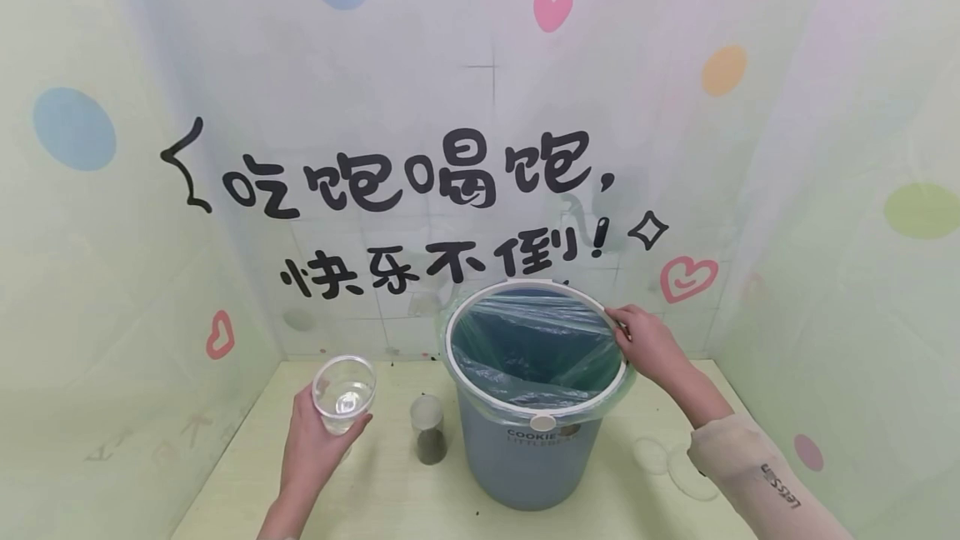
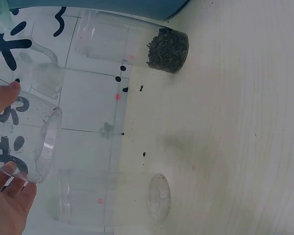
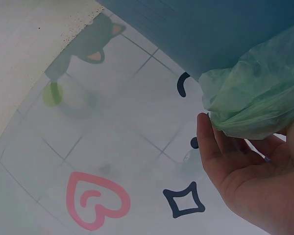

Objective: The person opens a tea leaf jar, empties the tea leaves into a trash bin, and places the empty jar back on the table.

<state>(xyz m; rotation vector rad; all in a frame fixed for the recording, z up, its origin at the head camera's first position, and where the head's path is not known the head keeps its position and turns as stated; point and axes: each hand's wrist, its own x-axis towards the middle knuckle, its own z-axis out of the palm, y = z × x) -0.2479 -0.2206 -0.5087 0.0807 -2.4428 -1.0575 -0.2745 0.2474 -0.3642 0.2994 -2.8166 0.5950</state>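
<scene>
Head view: clear cup point(image 1: 345, 382) is held in L hand point(image 1: 315, 448), lower left of frame, thumb on one side & fingers curled round the other; long axis approx. upright, mouth up. Contents, if any, can't be told. Blue bin point(image 1: 525, 465) is set lower ctr-right, i.e. to the right of L hand, its mouth facing up, lined w/ thin bag point(image 1: 487, 382). Bin's pale rim point(image 1: 451, 340) is pinched at its right side by R hand point(image 1: 652, 344), so bin is nearer R hand, cup in L. Small jar point(image 1: 429, 432) is stood on table point(image 1: 390, 507) between cup & bin, the one obstacle low in the gap.

L wrist view: cup is gripped at left edge; jar, w/ dark bits at its base, is seen upper ctr, apart from cup. Second clear cup point(image 2: 112, 200) is seen lower ctr. Dark specks point(image 2: 144, 154) are scattered mid-frame.

R wrist view: bag's greenish folds are bunched at right, R hand's fingers bent against them; thumb can't be made out.
</scene>
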